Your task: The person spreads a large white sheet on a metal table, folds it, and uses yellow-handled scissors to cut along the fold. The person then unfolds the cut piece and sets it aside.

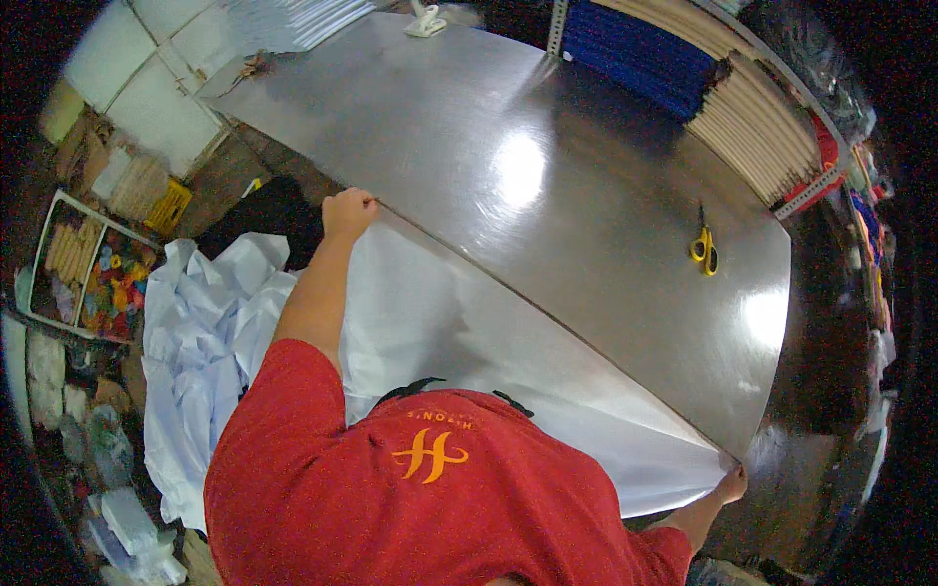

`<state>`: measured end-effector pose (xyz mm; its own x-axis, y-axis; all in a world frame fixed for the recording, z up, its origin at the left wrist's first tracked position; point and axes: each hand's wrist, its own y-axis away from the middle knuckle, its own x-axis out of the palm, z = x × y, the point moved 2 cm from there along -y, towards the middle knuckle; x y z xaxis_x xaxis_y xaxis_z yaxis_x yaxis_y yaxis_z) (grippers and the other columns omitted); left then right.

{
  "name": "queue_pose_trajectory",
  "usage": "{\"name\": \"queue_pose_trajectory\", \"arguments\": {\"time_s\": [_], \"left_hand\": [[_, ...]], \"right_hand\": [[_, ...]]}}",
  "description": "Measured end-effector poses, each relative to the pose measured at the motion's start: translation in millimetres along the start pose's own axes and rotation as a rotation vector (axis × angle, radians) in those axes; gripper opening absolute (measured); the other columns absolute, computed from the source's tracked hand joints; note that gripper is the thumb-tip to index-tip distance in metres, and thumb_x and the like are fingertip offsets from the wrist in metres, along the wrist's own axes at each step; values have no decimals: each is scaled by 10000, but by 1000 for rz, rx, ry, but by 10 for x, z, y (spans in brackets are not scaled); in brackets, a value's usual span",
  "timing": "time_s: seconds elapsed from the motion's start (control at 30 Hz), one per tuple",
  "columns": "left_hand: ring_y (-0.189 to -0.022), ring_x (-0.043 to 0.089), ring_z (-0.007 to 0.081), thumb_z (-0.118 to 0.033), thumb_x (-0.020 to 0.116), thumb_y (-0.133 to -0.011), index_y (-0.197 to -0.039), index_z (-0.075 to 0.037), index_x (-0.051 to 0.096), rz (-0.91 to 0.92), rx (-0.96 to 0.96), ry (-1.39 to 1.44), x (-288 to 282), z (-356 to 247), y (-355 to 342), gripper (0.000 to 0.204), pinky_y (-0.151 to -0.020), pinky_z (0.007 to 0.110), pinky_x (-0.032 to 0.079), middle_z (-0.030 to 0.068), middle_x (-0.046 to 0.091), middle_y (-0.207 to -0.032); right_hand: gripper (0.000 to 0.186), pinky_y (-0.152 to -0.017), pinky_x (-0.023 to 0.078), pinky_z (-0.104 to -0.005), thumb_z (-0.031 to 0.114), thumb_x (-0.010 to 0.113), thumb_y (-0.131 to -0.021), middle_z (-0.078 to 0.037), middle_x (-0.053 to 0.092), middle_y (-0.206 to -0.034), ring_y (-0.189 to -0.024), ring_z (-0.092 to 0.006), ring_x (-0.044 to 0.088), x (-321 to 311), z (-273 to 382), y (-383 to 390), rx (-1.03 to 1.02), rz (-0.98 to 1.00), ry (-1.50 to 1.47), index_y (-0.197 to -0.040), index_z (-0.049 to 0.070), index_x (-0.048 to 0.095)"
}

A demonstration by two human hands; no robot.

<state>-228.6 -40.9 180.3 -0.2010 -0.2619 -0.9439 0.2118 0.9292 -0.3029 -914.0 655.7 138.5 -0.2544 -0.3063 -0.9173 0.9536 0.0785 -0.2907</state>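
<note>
Fabric (pixel 415 283), white, stretches along the near side of the table (pixel 391 117); from my remote seat I see the left grip (pixel 352 208) and right grip (pixel 731 481) each pinching its edge. I judge it light, soft, crease-prone, best held by corners.

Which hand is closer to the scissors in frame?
The right hand, gripping the white cloth at the lower corner of the table, below the scissors; the left hand grips it farther off, upper left.
</note>
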Motion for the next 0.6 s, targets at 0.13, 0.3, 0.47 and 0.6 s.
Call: {"name": "queue_pose_trajectory", "arguments": {"time_s": [0.13, 0.3, 0.47, 0.6], "left_hand": [[-744, 604, 266, -302, 566, -733, -806, -138, 672, -77, 130, 22, 5, 52, -32, 209, -659, 389, 459, 57, 637, -825], [-705, 600, 270, -288, 568, -753, -822, -134, 658, -129, 200, 138, -12, 155, -14, 191, -634, 356, 463, 69, 625, -810], [-745, 601, 259, -290, 579, -783, -861, -101, 635, -75, 161, -39, 68, 195, 30, 212, -647, 343, 466, 57, 624, -841], [-766, 604, 258, -306, 569, -797, -869, -110, 632, -22, 105, -33, 162, 295, 5, 218, -671, 358, 463, 56, 630, -853]], "right_hand": [[362, -728, 450, -381, 359, 529, -803, -138, 637, -922, -807, -311, 600, -144, 108, 137, 86, -20, 112, -995, 73, 641], [324, -779, 452, -356, 330, 559, -756, -106, 634, -961, -852, -271, 611, -156, 321, 209, 45, -75, 44, -999, 135, 647], [237, -705, 471, -350, 279, 573, -773, -123, 640, -840, -775, -288, 611, -145, 423, 193, 51, -65, -18, -884, 89, 660], [221, -698, 471, -369, 272, 581, -766, -126, 638, -833, -766, -301, 605, -182, 501, 231, 24, -148, -11, -858, 88, 660]]}}
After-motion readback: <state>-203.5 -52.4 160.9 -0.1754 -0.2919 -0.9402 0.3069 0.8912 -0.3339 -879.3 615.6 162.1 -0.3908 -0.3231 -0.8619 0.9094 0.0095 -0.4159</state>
